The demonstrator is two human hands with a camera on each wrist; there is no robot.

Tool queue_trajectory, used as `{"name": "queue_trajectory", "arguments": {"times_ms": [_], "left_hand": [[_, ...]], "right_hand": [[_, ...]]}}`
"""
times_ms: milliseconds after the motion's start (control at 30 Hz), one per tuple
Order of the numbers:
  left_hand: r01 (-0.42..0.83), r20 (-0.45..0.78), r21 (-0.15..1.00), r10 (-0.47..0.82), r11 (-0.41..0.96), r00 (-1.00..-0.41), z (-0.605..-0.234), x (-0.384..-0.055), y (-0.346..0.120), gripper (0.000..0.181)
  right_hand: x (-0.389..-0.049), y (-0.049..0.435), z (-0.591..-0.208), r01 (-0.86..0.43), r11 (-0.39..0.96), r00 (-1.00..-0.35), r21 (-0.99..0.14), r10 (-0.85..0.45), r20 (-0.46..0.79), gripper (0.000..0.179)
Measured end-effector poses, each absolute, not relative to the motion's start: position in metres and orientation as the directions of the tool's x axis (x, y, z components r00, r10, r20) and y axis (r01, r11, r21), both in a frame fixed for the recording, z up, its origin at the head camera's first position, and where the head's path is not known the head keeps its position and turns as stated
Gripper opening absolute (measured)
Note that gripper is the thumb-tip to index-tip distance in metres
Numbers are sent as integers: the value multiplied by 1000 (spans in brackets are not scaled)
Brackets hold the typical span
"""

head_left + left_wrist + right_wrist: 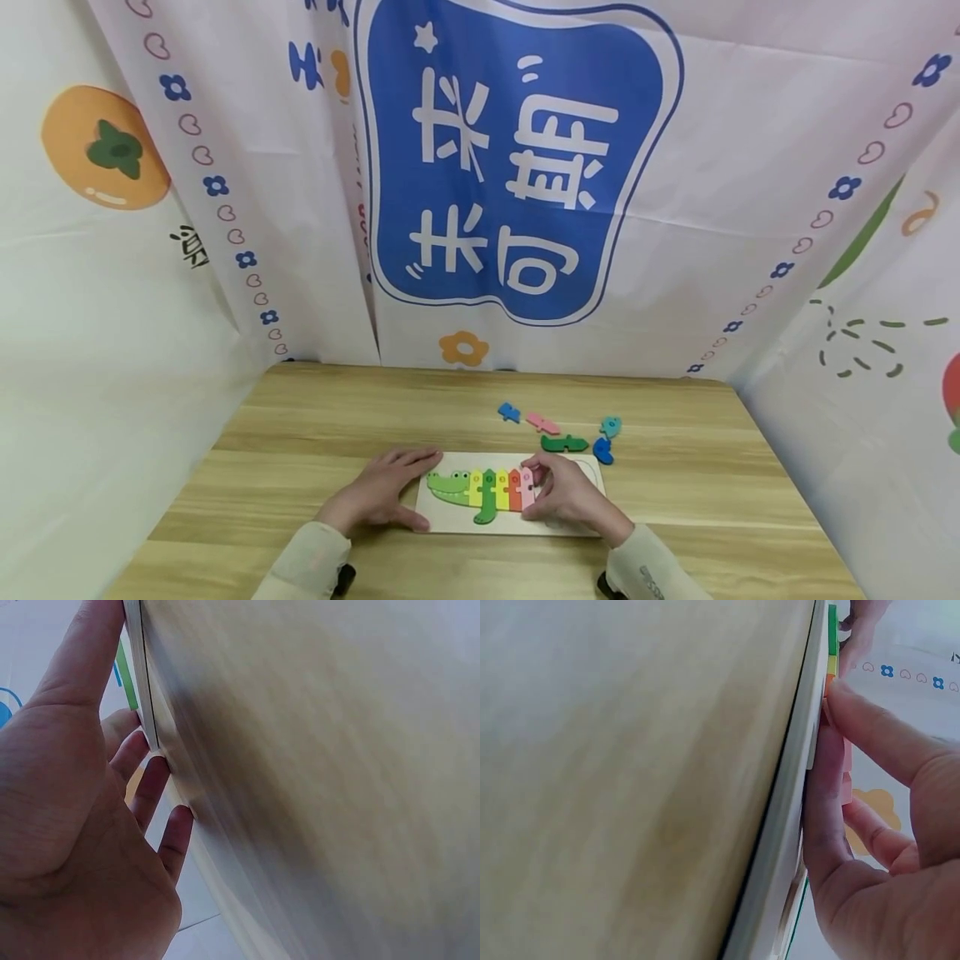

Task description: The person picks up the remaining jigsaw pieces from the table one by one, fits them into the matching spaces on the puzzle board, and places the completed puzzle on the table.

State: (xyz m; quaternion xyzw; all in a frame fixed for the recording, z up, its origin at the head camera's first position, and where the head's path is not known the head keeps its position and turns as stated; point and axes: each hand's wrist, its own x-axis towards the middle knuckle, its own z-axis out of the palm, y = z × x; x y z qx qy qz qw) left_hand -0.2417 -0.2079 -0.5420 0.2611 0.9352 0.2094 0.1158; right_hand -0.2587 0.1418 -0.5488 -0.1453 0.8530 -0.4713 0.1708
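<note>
A wooden crocodile puzzle board point(510, 528) lies flat on the table, with a green head point(448, 483) at its left and a row of yellow, green and red-orange pieces point(495, 490). At the right end of that row, my right hand point(573, 497) pinches a pink puzzle piece point(528, 478) between thumb and fingertips, top and bottom. The right wrist view shows the right hand point(885, 802) low over the board's surface. My left hand point(382, 490) rests at the board's left end, thumb by the near corner and fairly straight fingers point(154, 784) by the far one.
Loose puzzle pieces lie beyond the board: a small blue one point(509, 412), a pink one point(543, 423), a dark green one point(564, 443), a teal one point(611, 427) and a dark blue one point(603, 451). A printed curtain point(420, 333) hangs behind the wooden table point(337, 408).
</note>
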Motion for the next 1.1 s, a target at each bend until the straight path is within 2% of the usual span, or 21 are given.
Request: {"name": "queue_trajectory", "arguments": {"times_ms": [533, 1100], "left_hand": [[427, -117, 446, 525, 786, -843, -541, -243, -204, 105], [430, -108, 441, 523, 788, -846, -543, -242, -207, 106]], "right_hand": [[-259, 145, -546, -103, 539, -889, -836, -427, -166, 76], [-261, 147, -543, -126, 554, -879, -823, -447, -166, 70]]}}
